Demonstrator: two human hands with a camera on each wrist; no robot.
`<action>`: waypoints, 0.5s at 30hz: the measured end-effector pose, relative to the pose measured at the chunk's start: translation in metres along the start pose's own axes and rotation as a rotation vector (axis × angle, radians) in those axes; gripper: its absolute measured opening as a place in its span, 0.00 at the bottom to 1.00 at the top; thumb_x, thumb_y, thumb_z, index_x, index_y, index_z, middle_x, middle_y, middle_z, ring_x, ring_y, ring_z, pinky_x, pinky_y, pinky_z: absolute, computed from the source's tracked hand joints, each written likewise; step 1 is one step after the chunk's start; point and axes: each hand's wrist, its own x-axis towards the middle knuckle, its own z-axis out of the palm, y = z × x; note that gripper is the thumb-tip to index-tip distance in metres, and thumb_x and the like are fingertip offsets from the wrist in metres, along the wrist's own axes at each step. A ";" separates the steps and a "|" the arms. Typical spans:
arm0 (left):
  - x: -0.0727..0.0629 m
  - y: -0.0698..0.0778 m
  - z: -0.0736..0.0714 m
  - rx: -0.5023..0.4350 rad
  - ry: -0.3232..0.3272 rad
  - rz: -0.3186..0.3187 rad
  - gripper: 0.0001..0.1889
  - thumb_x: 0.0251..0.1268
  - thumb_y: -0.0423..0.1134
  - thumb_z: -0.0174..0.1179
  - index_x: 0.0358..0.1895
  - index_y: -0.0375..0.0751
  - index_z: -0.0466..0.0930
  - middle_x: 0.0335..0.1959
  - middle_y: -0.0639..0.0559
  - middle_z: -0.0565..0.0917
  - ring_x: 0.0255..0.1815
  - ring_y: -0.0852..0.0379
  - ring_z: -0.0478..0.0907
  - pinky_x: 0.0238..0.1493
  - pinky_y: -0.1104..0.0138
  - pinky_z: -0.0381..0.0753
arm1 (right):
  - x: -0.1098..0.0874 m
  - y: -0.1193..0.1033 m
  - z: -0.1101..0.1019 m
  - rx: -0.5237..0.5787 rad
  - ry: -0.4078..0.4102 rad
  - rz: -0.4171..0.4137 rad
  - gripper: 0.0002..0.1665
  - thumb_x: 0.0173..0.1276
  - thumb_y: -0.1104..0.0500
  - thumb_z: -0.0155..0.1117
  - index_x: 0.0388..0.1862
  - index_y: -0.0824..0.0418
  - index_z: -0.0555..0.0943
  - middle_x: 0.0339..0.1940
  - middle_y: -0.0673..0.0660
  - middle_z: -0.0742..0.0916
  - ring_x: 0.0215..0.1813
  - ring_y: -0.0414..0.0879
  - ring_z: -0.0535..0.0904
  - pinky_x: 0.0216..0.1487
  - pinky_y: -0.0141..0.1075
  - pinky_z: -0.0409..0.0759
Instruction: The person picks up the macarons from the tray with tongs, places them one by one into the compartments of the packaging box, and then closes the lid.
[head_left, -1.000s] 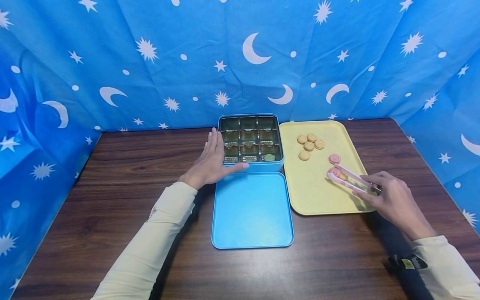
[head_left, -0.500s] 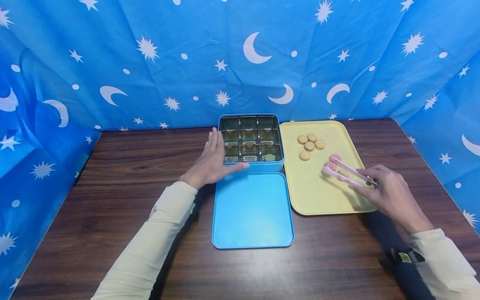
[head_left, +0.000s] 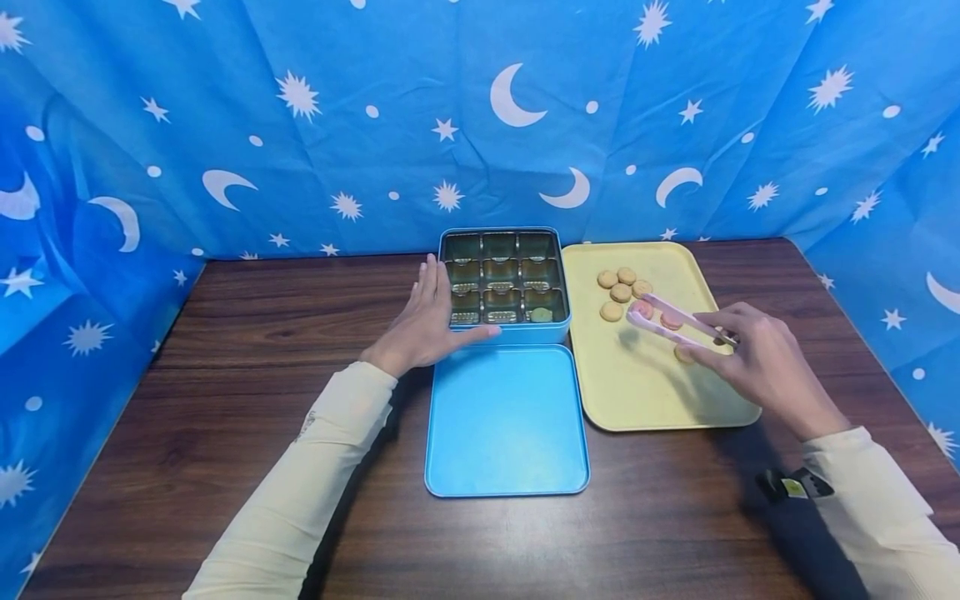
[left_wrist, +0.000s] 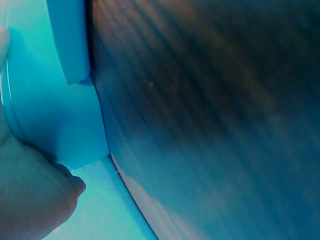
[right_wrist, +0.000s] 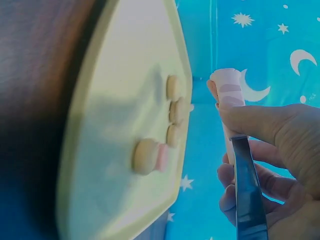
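Note:
My right hand (head_left: 761, 358) grips metal tongs with pink tips (head_left: 686, 316), which pinch a pink macaron (head_left: 642, 309) above the yellow tray (head_left: 630, 387). In the right wrist view, thumb and fingers press on the tongs (right_wrist: 247, 190). Below them on the tray lie another pink macaron (head_left: 672, 322) and a tan one (head_left: 683, 355), partly covered by the tongs and hand. My left hand (head_left: 420, 321) rests with straight fingers along the left side of a blue tin (head_left: 513, 335), thumb across its front. A green macaron (head_left: 541, 315) sits in the tin's front right compartment.
Several tan macarons (head_left: 620, 292) lie grouped at the tray's far left. A blue lid (head_left: 510, 425) lies in front of the tin on the wooden table (head_left: 285, 308). A blue curtain (head_left: 360, 125) with moons and stars stands close behind.
The tongs have lifted the pink macaron from beside the tan one and carried it up and leftward, past the other pink macaron. My left hand stays in place at the tin.

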 end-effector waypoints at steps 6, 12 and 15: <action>0.000 0.000 0.000 -0.006 0.004 0.001 0.71 0.53 0.83 0.53 0.80 0.35 0.24 0.81 0.45 0.19 0.81 0.47 0.19 0.79 0.50 0.35 | 0.015 -0.011 -0.002 0.029 -0.002 -0.022 0.26 0.56 0.59 0.82 0.50 0.73 0.86 0.35 0.63 0.86 0.29 0.50 0.75 0.28 0.39 0.70; 0.000 0.000 0.001 0.003 0.014 0.007 0.71 0.53 0.83 0.52 0.80 0.35 0.25 0.82 0.41 0.23 0.82 0.44 0.22 0.79 0.49 0.36 | 0.028 -0.021 -0.001 0.060 -0.024 -0.012 0.25 0.58 0.58 0.80 0.50 0.73 0.86 0.37 0.64 0.86 0.31 0.53 0.77 0.27 0.39 0.71; 0.000 -0.001 0.000 0.004 0.015 0.008 0.71 0.53 0.83 0.53 0.81 0.35 0.25 0.82 0.40 0.24 0.82 0.44 0.22 0.79 0.49 0.37 | 0.035 -0.027 0.001 0.078 -0.030 -0.019 0.24 0.59 0.59 0.80 0.50 0.73 0.86 0.37 0.64 0.86 0.32 0.53 0.76 0.28 0.38 0.71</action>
